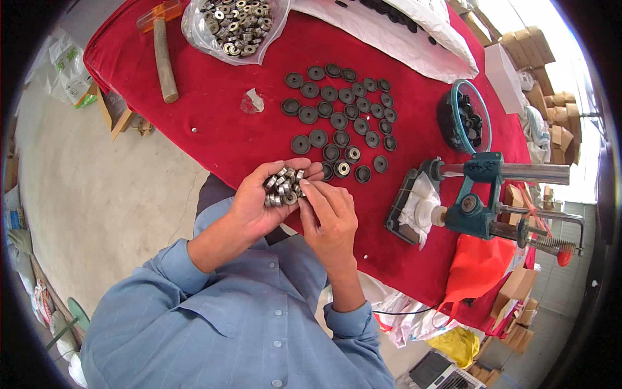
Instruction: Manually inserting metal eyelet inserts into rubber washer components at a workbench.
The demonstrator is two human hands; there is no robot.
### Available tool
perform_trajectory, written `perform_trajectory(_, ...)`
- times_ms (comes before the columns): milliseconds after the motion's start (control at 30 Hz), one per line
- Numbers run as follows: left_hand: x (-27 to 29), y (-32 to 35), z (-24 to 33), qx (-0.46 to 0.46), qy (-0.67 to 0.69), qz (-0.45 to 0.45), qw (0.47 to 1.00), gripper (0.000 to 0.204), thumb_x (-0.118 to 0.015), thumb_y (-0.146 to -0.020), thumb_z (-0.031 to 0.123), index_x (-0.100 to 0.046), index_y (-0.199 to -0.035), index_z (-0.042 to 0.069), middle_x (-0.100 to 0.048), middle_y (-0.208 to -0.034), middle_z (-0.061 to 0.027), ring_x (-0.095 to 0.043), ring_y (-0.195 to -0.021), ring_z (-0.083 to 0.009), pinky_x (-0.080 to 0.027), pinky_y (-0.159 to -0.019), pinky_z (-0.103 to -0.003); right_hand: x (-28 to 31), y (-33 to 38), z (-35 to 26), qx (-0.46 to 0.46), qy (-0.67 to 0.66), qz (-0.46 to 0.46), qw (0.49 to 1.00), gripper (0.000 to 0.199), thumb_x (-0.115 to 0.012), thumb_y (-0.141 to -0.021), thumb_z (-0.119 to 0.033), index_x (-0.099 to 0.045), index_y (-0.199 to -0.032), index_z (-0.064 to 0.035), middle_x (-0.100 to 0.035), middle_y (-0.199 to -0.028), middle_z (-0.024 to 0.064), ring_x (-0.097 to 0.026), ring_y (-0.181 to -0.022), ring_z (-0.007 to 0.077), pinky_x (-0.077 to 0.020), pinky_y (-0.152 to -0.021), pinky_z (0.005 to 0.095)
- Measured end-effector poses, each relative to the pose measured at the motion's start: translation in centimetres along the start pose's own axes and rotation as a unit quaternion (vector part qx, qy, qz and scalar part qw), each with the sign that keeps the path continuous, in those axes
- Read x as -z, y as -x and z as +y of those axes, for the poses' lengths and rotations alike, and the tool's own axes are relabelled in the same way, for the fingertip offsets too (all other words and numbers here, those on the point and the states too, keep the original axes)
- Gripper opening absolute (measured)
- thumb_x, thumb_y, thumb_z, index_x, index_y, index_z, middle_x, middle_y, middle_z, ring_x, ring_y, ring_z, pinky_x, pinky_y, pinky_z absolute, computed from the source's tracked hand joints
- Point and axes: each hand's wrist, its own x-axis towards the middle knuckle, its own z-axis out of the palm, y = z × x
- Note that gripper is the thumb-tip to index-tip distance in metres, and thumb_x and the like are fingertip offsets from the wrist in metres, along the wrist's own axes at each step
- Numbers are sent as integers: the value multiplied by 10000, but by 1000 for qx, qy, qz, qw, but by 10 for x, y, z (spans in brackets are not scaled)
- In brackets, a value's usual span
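Many shiny metal rings point(280, 189) sit in a heap in the left hand point(249, 204), which is turned palm up and cupped to hold them. The right hand point(332, 217) has its thumb and fingers bent close together at the 3 o'clock side of the heap, touching it. I cannot tell if those fingers grip one ring. Both hands are up over the near edge of the red tabletop point(214, 123).

Going out from the hands, the black wheels point(339, 120) lie flat at 1 o'clock, in loose, wavy rows. Two of the wheels nearest the hands, at 2 o'clock, have a metal ring in the middle. A small scrap of clear plastic point(256, 100) lies at 11 o'clock. At 3 o'clock is a green hand press point(476, 194) with a white cloth point(420, 207) on its base. Past the wheels, at 2 o'clock, a bowl point(490, 123) with a blue-green rim holds small black parts point(470, 120).

Farther off, between 11 and 12 o'clock, a clear bag point(277, 32) is full of more rings. Beside it, between 10 and 11 o'clock, lies a hammer point(164, 61) with a wooden handle. At 1 o'clock is a white sack point(402, 48). A red bag point(479, 266) is at 4 o'clock.
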Motion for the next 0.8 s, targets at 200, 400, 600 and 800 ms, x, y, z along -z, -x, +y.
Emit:
perform_trajectory(200, 0, 3, 5, 31, 21, 43, 998, 434, -462, -1091, 223, -615, -1354, -86, -590, -1474, -294, -576, -1394, -403, -499, -1170, -553, 20, -14, 19, -54, -31, 82, 995, 225, -783, -881, 0, -743, -1100, -34, -761, -1056, 132, -732, -942, 316, -584, -853, 418)
perform_trajectory(400, 3, 3, 5, 37, 15, 29, 999, 441, -480, -1091, 232, -611, -1366, -86, -585, -1481, -295, -573, -1394, -415, -499, -1169, -547, 48, -30, 90, -83, 141, 153, 975, 188, -720, -928, 42, -754, -1106, -11, -761, -1080, 152, -746, -975, 309, -597, -853, 400)
perform_trajectory(600, 6, 4, 3, 34, 11, 11, 999, 441, -476, -1098, 241, -615, -1358, -88, -587, -1473, -296, -566, -1399, -415, -500, -1173, -536, 34, -18, 106, -82, 195, 112, 971, 176, -711, -939, 31, -770, -1101, -5, -760, -1106, 151, -743, -1009, 329, -603, -872, 411)
perform_trajectory(800, 10, 2, 3, 32, 21, -7, 999, 442, -467, -1103, 244, -615, -1350, -92, -599, -1454, -302, -587, -1377, -416, -506, -1170, -531, 32, -9, 97, -90, 200, 103, 970, 237, -674, -959, 37, -769, -1173, 5, -747, -1206, 169, -730, -1099, 343, -592, -941, 430)
